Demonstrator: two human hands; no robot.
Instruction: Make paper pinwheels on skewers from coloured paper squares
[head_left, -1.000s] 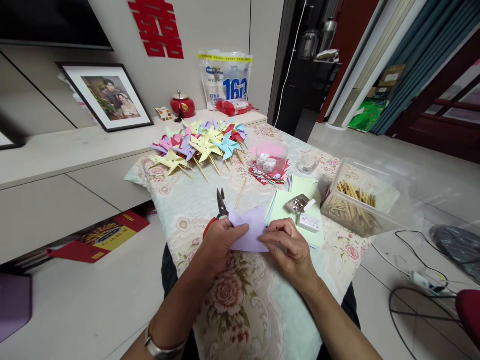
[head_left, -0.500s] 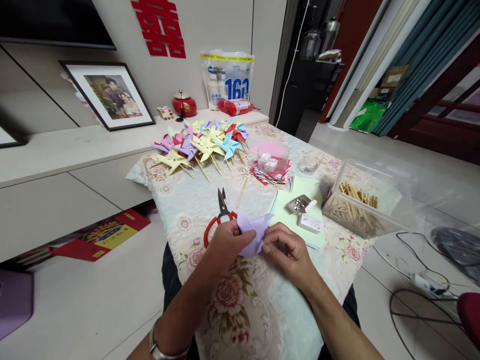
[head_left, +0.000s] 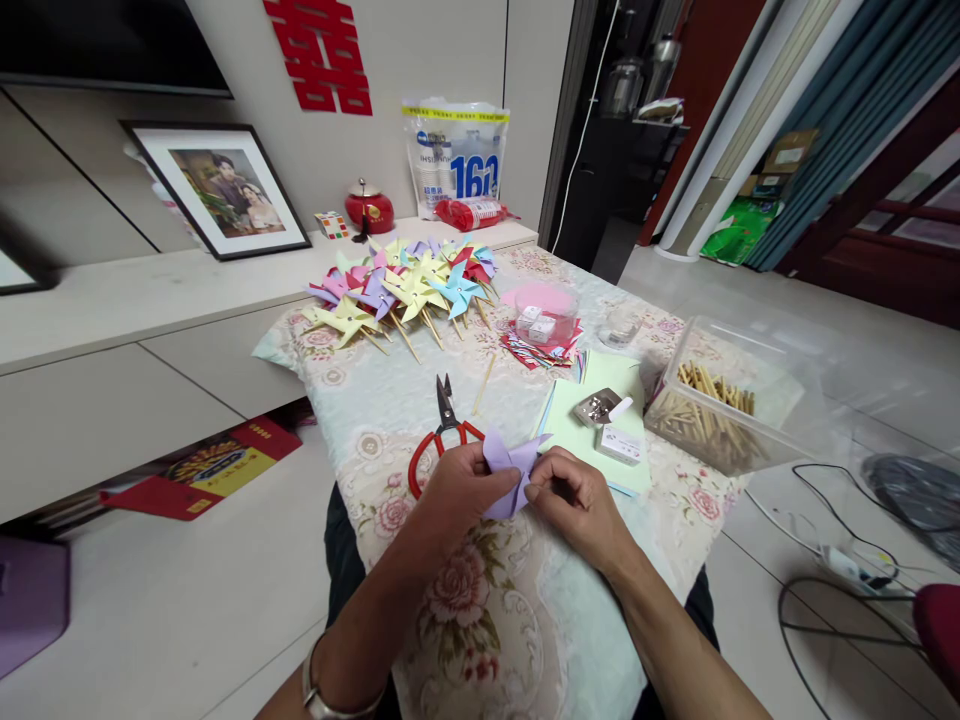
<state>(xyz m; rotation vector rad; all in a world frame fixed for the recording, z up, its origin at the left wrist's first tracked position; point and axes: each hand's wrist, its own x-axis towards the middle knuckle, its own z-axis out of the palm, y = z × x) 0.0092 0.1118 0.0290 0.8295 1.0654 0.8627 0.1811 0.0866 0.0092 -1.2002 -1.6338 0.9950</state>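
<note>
Purple paper (head_left: 523,457) is up in both hands, right over the near part of the table, its flaps standing out in points like a half-formed pinwheel. Look at the left hand (head_left: 469,492): thumb laid flat across the folded paper, pressing it against fingers tucked behind, and how those hidden fingers are set I can't tell from where I stand. Over on the other side, the right hand (head_left: 574,505) has thumb and forefinger brought together in a pinch at the paper's right-hand edge, the other fingers curled in.

Just beyond the left hand lie the red-handled scissors (head_left: 447,415), blades pointing away and slightly parted, handles spread. Near them, a single thin stick (head_left: 484,385) rests on the flowered tablecloth (head_left: 457,590). To the right, close to the right hand, pale green sheets (head_left: 556,412) sit stacked, with a small metal tin (head_left: 596,407) and a little white box (head_left: 620,445) on top of them. Behind that, a clear round tub (head_left: 562,312) holding small boxes stands on a pile of red paper (head_left: 519,350).

And what a crowd at the far end! Finished pinwheels (head_left: 411,290) in yellow, purple, pink, red and blue lie heaped together, sticks pointing back toward the person. Out at the right edge, a clear plastic bin (head_left: 739,450) holds a thick bundle of sticks (head_left: 716,390).
</note>
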